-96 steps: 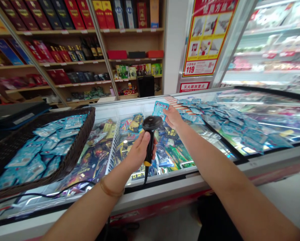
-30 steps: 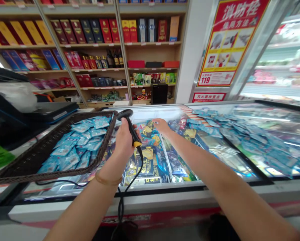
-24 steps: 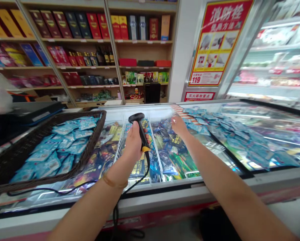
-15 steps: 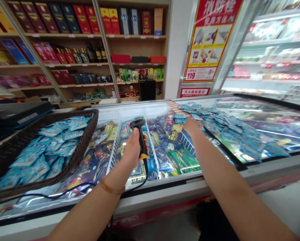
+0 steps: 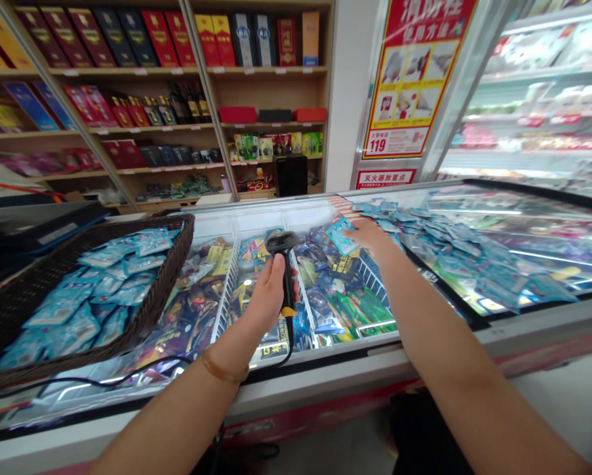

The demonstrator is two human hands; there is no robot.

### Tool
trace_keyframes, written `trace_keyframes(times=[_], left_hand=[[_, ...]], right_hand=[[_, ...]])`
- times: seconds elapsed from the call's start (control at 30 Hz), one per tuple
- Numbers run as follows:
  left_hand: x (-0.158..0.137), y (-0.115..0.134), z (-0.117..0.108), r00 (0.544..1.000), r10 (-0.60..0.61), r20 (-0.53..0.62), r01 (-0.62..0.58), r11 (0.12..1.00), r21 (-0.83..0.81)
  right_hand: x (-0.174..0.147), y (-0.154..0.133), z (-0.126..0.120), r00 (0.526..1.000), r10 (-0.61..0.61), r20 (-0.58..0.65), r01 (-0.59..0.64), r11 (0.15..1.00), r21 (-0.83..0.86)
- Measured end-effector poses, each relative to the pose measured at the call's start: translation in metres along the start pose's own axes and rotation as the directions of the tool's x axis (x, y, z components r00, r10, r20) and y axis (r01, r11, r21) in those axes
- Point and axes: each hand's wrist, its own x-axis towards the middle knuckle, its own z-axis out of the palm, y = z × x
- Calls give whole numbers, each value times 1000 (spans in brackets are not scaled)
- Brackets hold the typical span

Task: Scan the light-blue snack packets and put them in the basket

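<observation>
L hand (image 5: 271, 285) has 1 black scanner (image 5: 288, 287), fingers wrapped round the grip, head end up, 1 cord (image 5: 291, 336) hanging off the bottom. 1 bracelet (image 5: 221, 371) on that wrist. R hand (image 5: 372, 239) has 1 blue pkt (image 5: 342, 236), fingers clamped on its R edge. Said pkt is over the freezer (image 5: 325, 375), R of the scanner w/ a gap btwn them.

3 white wire dividers (image 5: 225, 290) showing in there, w/ bagged stuff (image 5: 192, 310) around them, way too jumbled to count. 1 brown basket (image 5: 177, 264) on the L end, loads of overlapping blue pkts inside, can't get a no. 1 loose pile (image 5: 454, 244) of similar pkts on the glass to the R, also uncountable tbh.

Back shelves: 7 tall boxes (image 5: 111, 36) (3 maroon, 2 navy, 2 red), then 6 more tall ones next bay, 3 flat boxes (image 5: 275, 115) below those. 1 red poster (image 5: 414, 79) w/ 6 pics, 1 smaller sign (image 5: 385, 179) under it.
</observation>
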Motion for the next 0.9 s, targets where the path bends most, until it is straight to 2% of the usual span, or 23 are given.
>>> trace_keyframes(times=[0.07, 0.17, 0.3, 0.5, 0.9], left_hand=[[-1, 0, 1, 1000, 2, 17, -2, 1000, 9], [-2, 0, 2, 999, 8, 39, -9, 1000, 14], [-3, -4, 6, 992, -6, 124, 1, 999, 47], [-8, -5, 13, 961, -30, 274, 7, 996, 85], [-8, -7, 12, 957, -6, 290, -20, 996, 86]], right_hand=[[-5, -11, 14, 998, 44, 51, -55, 970, 235], [-13, -29, 31, 993, 81, 84, -114, 829, 547], [-22, -44, 43, 989, 34, 142, -129, 668, 733], [-32, -53, 50, 983, 23, 184, -161, 597, 786], [-35, -59, 50, 984, -7, 177, -133, 632, 764]])
